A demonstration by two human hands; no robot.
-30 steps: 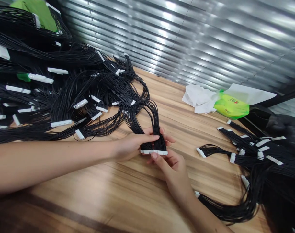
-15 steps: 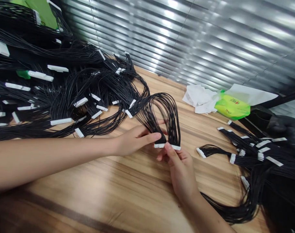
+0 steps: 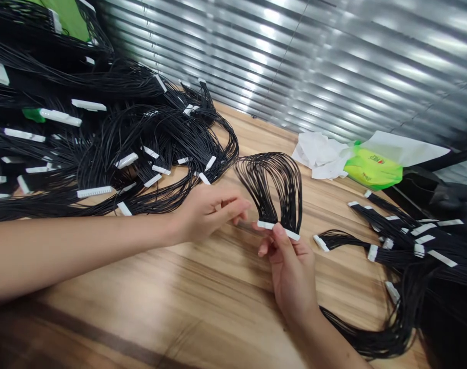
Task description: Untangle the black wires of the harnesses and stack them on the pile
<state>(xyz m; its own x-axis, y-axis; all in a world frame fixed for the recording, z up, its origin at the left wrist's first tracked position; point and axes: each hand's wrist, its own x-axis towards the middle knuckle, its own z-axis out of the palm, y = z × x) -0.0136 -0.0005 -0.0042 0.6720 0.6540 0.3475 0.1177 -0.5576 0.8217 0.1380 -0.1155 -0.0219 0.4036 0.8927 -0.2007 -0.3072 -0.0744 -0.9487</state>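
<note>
Head view: right hand alone is pinching white plastic connectors.
Left hand, half-curled, empty, is leaving looped black wires.

The left hand is bare, and so is the slim, smooth left forearm, out to the left edge of view. The right hand is bare too, the right forearm uncovered to the near edge.

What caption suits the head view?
Right hand holding looped black wires by white connectors over a table, left hand nearby.
</note>
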